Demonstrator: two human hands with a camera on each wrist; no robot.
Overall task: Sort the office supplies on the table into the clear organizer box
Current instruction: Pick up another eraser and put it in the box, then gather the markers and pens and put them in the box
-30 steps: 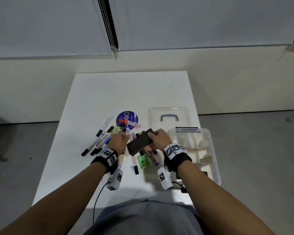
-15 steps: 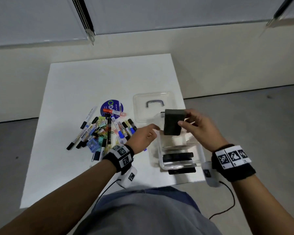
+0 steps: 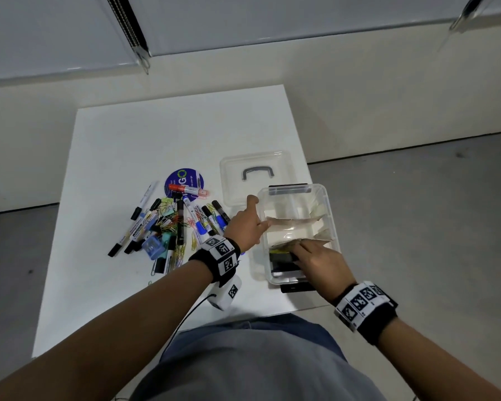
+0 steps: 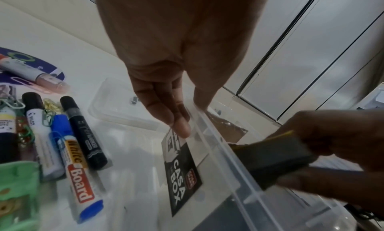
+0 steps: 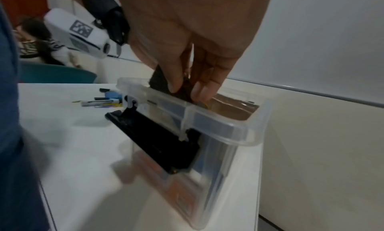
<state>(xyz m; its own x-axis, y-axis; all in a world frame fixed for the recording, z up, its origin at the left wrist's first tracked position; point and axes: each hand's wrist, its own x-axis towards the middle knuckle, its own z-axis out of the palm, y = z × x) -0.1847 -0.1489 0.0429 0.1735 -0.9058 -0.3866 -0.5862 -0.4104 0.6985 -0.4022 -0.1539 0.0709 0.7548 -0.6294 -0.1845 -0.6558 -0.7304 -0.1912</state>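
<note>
The clear organizer box (image 3: 329,215) stands at the table's right edge, with cardboard dividers (image 3: 295,221) inside. My right hand (image 3: 298,251) grips a dark grey block eraser (image 3: 282,256) and holds it inside the box's near compartment. The right wrist view shows the hand (image 5: 185,90) pinching the eraser (image 5: 160,80) just below the rim (image 5: 218,124). My left hand (image 3: 258,215) lies with straight fingers (image 4: 176,119) against the box's left wall (image 4: 187,177). Left of the box lies the pile of markers and clips (image 3: 171,227).
The clear lid (image 3: 255,175) with a grey handle lies behind the box. A round blue sticker (image 3: 184,180) and a red-capped marker (image 3: 188,190) lie at the pile's far side. A black latch (image 3: 297,287) hangs open on the box's near end. The white table (image 3: 156,140) ends just right of the box.
My right hand has carried the eraser from above the box down into its near compartment. My left hand has left the pile and come against the box's left wall.
</note>
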